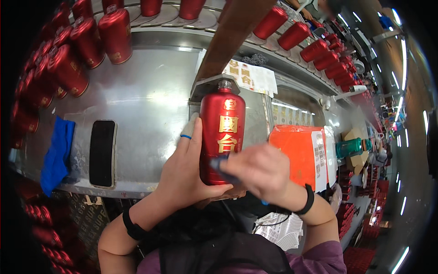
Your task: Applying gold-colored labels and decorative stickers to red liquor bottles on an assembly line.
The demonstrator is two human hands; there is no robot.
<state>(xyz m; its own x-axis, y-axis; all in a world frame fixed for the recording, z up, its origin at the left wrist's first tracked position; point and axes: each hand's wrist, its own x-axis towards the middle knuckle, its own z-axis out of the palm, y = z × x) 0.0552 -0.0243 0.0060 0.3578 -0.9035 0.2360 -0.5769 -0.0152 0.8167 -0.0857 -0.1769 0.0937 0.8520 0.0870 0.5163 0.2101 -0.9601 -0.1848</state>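
Note:
A glossy red bottle point(223, 123) with gold lettering and a clear neck lies tilted in front of me, its neck pointing away. My left hand point(182, 166) is closed around its left side and base, with a blue band on one finger. My right hand point(262, 171), smeared by motion, pinches a small dark blue piece point(221, 166) against the lower front of the bottle. Whether that piece is a cloth or a scraper I cannot make out. Behind the neck, a metal bracket point(198, 91) sits at the foot of a brown post point(223, 41).
On the metal table point(141, 100) lie a black phone point(102, 153) and a blue cloth point(58, 155). Several red bottles point(114, 34) stand at the left; more line the conveyor point(166, 16). Gold-printed sheets point(255, 77) lie behind the post. An orange stack point(294, 153) sits right.

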